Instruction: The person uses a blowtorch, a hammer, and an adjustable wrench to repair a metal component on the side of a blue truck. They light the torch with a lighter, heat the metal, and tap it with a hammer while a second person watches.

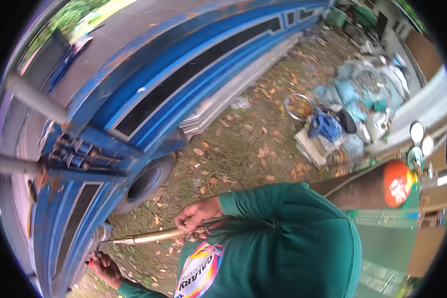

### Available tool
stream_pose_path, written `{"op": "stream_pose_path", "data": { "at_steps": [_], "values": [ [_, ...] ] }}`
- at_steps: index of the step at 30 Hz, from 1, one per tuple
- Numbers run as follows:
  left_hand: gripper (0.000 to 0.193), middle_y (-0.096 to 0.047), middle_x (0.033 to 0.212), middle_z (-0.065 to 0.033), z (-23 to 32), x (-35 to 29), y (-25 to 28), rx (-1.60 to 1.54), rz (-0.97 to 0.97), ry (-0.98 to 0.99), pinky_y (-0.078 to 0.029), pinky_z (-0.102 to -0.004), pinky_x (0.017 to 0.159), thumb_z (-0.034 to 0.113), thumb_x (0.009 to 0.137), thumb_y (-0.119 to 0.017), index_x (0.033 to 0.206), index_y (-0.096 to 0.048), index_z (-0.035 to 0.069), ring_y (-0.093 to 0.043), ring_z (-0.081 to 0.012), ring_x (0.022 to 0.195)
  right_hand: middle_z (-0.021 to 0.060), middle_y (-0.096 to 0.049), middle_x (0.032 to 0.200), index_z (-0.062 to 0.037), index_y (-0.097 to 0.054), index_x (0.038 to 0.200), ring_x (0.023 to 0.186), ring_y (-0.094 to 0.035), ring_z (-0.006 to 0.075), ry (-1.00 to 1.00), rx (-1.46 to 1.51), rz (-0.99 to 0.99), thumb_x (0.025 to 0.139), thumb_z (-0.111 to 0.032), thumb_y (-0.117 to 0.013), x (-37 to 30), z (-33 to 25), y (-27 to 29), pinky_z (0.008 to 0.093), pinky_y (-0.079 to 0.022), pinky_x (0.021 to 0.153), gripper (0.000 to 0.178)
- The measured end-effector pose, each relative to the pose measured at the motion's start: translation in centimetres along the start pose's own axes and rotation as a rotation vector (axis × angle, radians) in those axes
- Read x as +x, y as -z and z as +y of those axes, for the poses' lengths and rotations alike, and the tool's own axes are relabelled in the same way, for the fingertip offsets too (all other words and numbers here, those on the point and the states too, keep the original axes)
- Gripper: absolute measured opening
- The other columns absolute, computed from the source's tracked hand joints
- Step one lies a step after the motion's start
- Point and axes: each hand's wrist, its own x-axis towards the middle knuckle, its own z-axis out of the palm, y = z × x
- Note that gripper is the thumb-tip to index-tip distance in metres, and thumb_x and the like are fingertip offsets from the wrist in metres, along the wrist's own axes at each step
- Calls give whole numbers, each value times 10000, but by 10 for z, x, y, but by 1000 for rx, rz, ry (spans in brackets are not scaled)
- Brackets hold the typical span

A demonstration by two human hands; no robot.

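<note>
A brass gas torch [149, 237] stretches leftward from my body, ending in a thin, bent, dark nozzle [100, 244]. My right hand [197, 216] is closed around its rear part, near the valve fittings, with the fingers bent over it. Lower and further left, my left hand [106, 269] is closed just below the nozzle. From its fingers pokes a small red object [89, 262], about lighter-sized, mostly covered by the hand. The blue, rust-edged side panel [99, 116] of a truck stands close to the nozzle and my left hand.
A truck tyre [151, 181] sits under the blue panel. Coil springs [77, 160] show in a gap of the bodywork. A dark gas cylinder with an orange top [396, 184] lies behind me. Bags and scrap [357, 94] are piled on leaf-strewn ground [238, 134].
</note>
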Motion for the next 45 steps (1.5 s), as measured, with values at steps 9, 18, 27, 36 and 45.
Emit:
{"op": "stream_pose_path", "data": {
  "at_steps": [9, 18, 27, 36, 45],
  "values": [
    [329, -529, 875, -34, -37, 70, -42, -4, -178, 137, -365, -180, 524, 209, 958, -671, 1165, -553, -18, -428, -70, 586, 161, -671, 1190, -119, -529, 974, 612, -616, 111, 145, -6, 98, 923, -201, -658, -44, 6, -13, 242, -476, 493, 161],
    [373, -541, 969, -13, -58, 81, -79, -23, -95, 232, -376, -197, 551, 241, 1025, -561, 1310, -513, 5, -437, -75, 677, 161, -669, 1130, -92, -504, 1022, 601, -611, 112, 168, -101, 231, 926, -156, -587, -52, 4, -18, 233, -465, 476, 142],
    [291, -549, 932, 6, -64, 78, -74, 179, 333, 199, -403, -198, 579, 199, 1032, -513, 1288, -530, 63, -462, -71, 694, 144, -669, 1110, -75, -486, 1020, 593, -613, 135, 153, -182, 201, 872, -98, -545, -33, 2, -10, 263, -470, 467, 160],
    [249, -518, 847, 33, -78, 83, -90, 44, 240, 259, -346, -207, 523, 288, 1049, -514, 1172, -575, 80, -447, -65, 659, 103, -681, 1071, -128, -396, 1446, 590, -604, 120, 144, -164, 255, 976, -180, -605, -34, -6, -20, 253, -478, 479, 516],
    [272, -523, 711, 81, -75, 58, -130, 163, 401, 298, -338, -247, 556, 468, 925, -658, 944, -620, 199, -428, -67, 587, 132, -688, 930, -55, -194, 1568, 623, -609, 133, -127, -326, 315, 874, -52, -737, -24, -27, -15, 287, -478, 511, 881]
  ]
}}
